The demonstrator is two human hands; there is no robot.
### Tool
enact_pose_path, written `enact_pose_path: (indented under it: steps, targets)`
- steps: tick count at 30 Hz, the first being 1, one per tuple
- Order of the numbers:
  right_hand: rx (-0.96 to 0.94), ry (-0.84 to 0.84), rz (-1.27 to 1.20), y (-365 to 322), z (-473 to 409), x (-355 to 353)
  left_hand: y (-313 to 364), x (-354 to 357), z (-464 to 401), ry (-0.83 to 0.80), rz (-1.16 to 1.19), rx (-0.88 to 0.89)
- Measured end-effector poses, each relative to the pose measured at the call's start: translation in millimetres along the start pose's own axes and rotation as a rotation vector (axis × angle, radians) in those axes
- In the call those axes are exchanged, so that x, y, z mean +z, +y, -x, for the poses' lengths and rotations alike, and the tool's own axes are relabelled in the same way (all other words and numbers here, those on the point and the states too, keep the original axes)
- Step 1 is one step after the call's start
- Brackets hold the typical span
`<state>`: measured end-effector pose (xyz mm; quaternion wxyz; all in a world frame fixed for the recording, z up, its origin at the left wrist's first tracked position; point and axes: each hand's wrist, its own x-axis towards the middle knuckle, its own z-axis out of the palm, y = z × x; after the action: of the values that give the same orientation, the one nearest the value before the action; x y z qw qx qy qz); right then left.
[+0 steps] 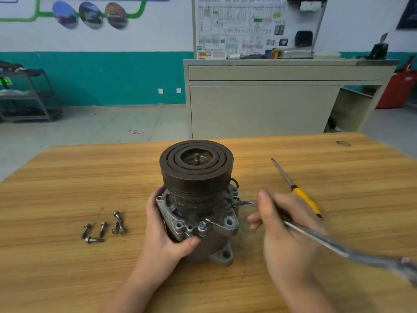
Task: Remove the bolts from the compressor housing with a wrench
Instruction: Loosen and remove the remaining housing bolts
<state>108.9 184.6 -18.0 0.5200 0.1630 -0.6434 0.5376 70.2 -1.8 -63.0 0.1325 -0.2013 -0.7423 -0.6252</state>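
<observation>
Your left hand (168, 231) hugs the compressor (198, 199); your right hand (284, 227) pinches one wrench (327, 242). Five bolts (103, 227) lie lower left.

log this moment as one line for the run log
left hand steadies compressor | right hand holds wrench on right-side bolt | loose bolts on table
</observation>
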Motion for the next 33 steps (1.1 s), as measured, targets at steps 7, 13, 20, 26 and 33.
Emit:
enact_pose_path:
  steps: [7, 13, 20, 26, 33]
  targets:
    - [0.204, 0.198, -0.16, 0, 11, 11, -2, -2, 0, -0.004, -0.011, 0.011]
    - [1.143, 0.082, -0.572, 45, -51, 15, -1, -2, 0, -0.007, 0.001, 0.017]
    - [1.035, 0.19, -0.652, 42, -56, 7, 1, -5, 0, -0.01, 0.072, 0.002]
    - [0.602, 0.224, -0.367, 5, -20, -6, 3, -6, -1, -0.001, 0.091, -0.022]
    - [0.308, 0.147, -0.124, -17, 7, 6, 6, -6, 0, -0.019, 0.06, -0.031]
